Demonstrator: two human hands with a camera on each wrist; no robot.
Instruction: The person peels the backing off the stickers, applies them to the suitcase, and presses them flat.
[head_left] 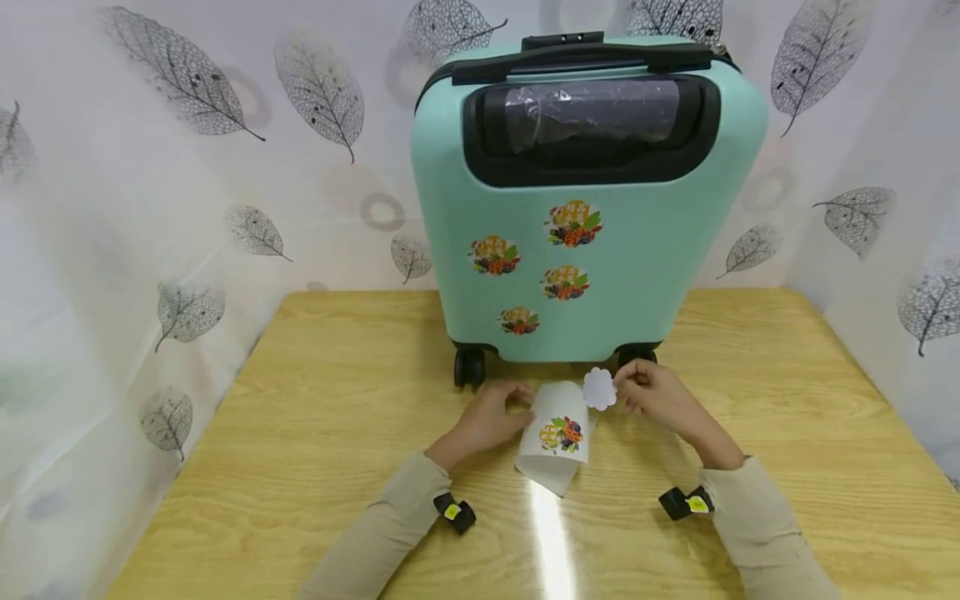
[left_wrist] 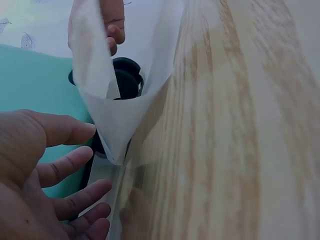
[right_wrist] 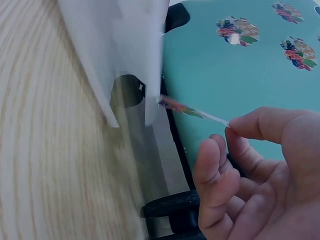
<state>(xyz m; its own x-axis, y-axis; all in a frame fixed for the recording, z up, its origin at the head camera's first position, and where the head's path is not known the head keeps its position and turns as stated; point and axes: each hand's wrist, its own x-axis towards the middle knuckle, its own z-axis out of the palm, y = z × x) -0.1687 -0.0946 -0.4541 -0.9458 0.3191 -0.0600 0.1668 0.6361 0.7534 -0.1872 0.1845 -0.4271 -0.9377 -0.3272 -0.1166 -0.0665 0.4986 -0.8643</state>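
A curved white sticker sheet (head_left: 551, 406) with one fruit-print sticker (head_left: 562, 435) on it stands over the table in front of a mint-green suitcase (head_left: 637, 258). At the sheet's left edge is my left hand (head_left: 489, 418); in the left wrist view its fingers (left_wrist: 75, 163) are spread and parted, with nothing gripped between them. My right hand (head_left: 667, 406) pinches a scalloped sticker (head_left: 599, 389) by its edge between thumb and forefinger. That sticker's white back faces the head camera; the right wrist view catches its printed side (right_wrist: 187, 109) nearly edge-on, close to the sheet.
Several fruit stickers (head_left: 566, 283) are on the suitcase front. The suitcase stands on black wheels (head_left: 469, 367) at the back of the wooden table (head_left: 337, 400). Behind it hangs a leaf-patterned white cloth (head_left: 322, 192). Both wrists wear black straps (head_left: 454, 512).
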